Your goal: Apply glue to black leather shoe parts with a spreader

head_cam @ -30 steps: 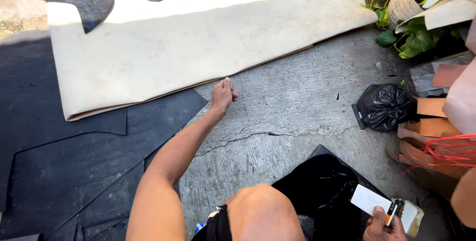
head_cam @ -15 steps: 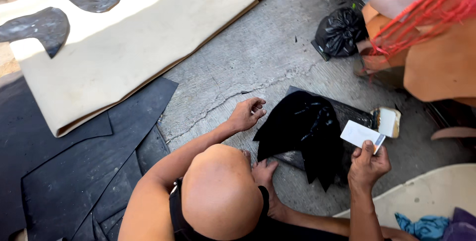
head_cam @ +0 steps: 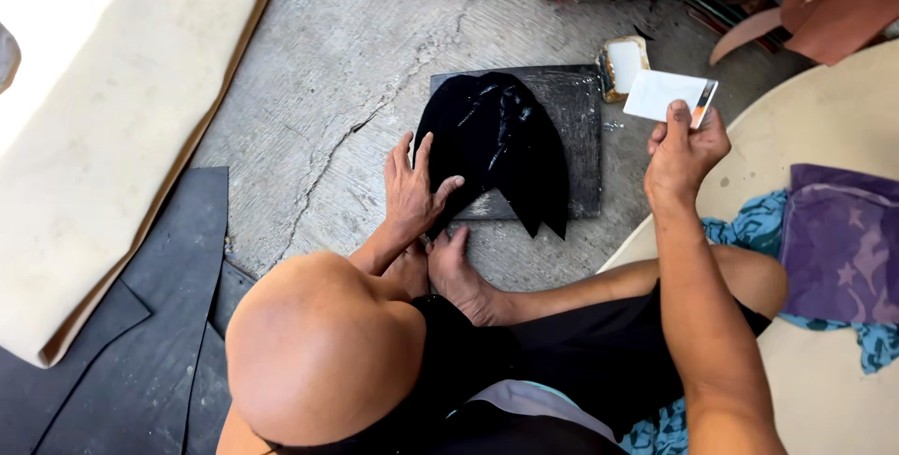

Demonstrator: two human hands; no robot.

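The left hand [head_cam: 412, 188] lay flat, fingers spread, pressing the black glossy piece [head_cam: 496, 146] onto the dark board [head_cam: 581, 137] on the floor. The raised right hand [head_cam: 682, 151] pinched a white card [head_cam: 667, 95].

The person's left hand [head_cam: 415, 188] lies palm down at the centre of the frame, fingers spread and pointing toward the top edge, thumb angled out to the right. Its forearm runs down toward the bent knee at lower left. The right hand [head_cam: 684, 151] is raised at centre right, fingers curled in a pinching grip, forearm extending straight down to the lower right corner.
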